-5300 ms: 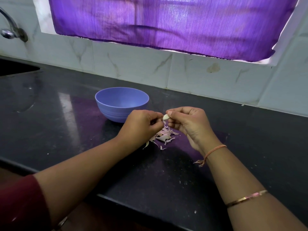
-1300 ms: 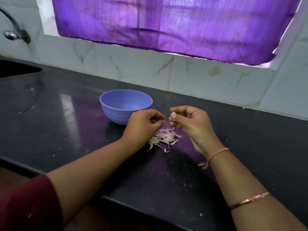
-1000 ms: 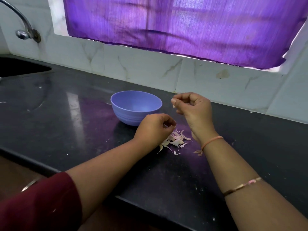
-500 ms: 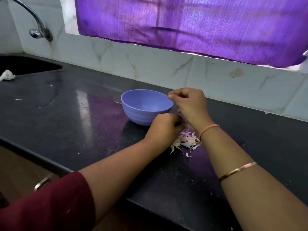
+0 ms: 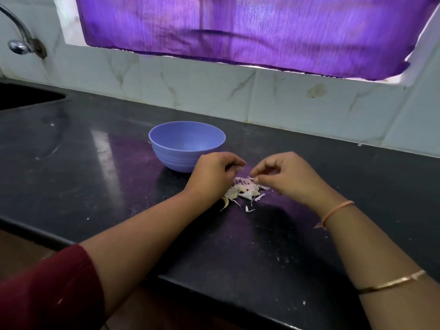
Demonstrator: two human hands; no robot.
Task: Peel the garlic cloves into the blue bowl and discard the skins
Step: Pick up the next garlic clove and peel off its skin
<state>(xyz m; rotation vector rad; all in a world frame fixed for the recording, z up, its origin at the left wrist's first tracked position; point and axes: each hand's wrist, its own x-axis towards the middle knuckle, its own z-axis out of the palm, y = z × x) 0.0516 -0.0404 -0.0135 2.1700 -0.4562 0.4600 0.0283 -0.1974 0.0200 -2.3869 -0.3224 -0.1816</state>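
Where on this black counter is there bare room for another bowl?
Bare: black counter between the sink and the round blue plastic bowl; also right of the right hand, toward the tiled wall. Crowded: pale garlic skins piled between it and the left hand.

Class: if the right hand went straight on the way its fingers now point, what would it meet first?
Probably the pile of garlic skins: the right hand points left and down at it. The left hand lies beyond; depth is unclear.
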